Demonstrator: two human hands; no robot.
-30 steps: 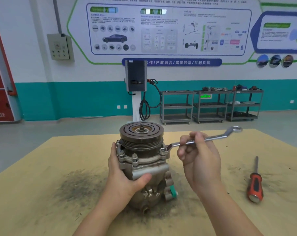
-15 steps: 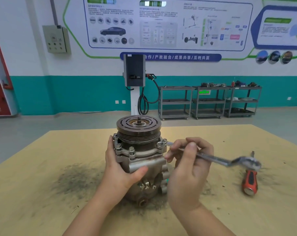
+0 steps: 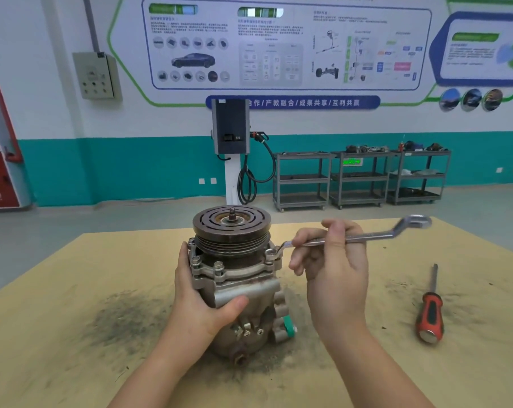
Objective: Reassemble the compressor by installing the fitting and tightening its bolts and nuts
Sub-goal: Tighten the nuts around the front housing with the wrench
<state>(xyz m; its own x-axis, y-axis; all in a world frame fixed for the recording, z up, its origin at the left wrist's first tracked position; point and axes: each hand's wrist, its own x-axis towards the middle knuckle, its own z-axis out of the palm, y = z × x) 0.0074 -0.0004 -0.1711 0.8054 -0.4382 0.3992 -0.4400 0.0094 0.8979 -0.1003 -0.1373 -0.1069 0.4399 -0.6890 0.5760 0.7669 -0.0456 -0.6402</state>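
Compressor upright on the table, pulley on top. Gripped at its left flank by the left hand, fingers curled behind, thumb across the front. Wrench pinched in the curled fingers of the right hand, ring end seated on a bolt just left of those fingertips. Screwdriver lying well to the right of that hand.
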